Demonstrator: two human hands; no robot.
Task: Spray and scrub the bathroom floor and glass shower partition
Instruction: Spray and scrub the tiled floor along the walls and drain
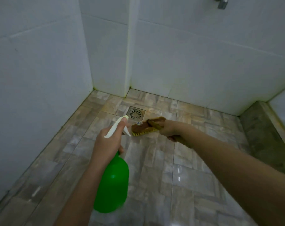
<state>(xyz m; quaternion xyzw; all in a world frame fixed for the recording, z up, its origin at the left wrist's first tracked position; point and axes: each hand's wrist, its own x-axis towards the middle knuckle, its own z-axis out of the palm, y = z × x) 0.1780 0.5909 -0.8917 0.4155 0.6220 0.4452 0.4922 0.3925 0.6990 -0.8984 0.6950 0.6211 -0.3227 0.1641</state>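
A person's left hand (106, 141) grips the neck of a green spray bottle (113, 185), fingers wrapped below the white trigger head (118, 126), whose nozzle points toward 12 o'clock at a round metal floor drain (136, 113). The bottle's lower body hangs toward 6 o'clock, partly hidden behind the forearm. At 3 o'clock from the nozzle, the right hand (169, 129) is clenched around the handle of a brown scrub brush (146, 125); most of the handle is buried in the fist, and only a stub shows beneath the wrist. The brush's yellow bristles face down, just above or touching the floor tiles (163, 160); blur makes contact hard to judge. A small pale object beside the brush head, between it and the drain, is too blurred to identify. White tiled walls (195, 62) close the corner at 12 o'clock. A metal fitting (222, 1) at 1 o'clock is cut off by the top edge. A raised stone kerb (260, 128) runs along 3 o'clock.
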